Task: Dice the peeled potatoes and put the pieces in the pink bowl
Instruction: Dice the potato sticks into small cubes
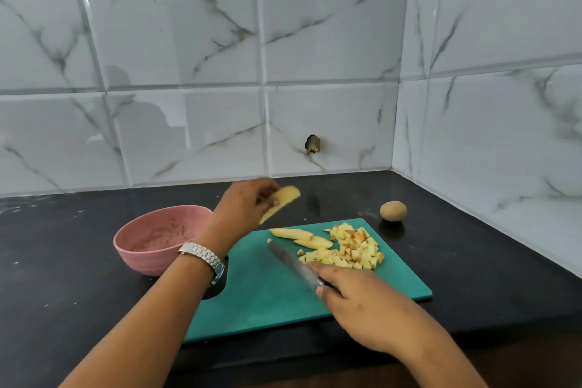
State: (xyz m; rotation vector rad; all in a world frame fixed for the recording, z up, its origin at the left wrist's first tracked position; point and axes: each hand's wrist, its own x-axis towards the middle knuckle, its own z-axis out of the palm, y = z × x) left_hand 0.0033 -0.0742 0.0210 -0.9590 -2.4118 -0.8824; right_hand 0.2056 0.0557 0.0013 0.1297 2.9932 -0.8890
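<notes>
Potato slice (280, 203) is being pinched in the air by the left hand (244, 208) near the green board's (267, 302) far edge, while the right hand (356, 302) is gripping the knife (293, 261) beside the diced pieces (349, 250), and the pink bowl (151, 249) is sitting just left.

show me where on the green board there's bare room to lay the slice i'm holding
Bare on the cutting board: the near-left stretch between the pink bowl and the knife, and the near-right corner beyond the right hand. Crowded: the far-right part, with cut slices and the diced pile.
</notes>
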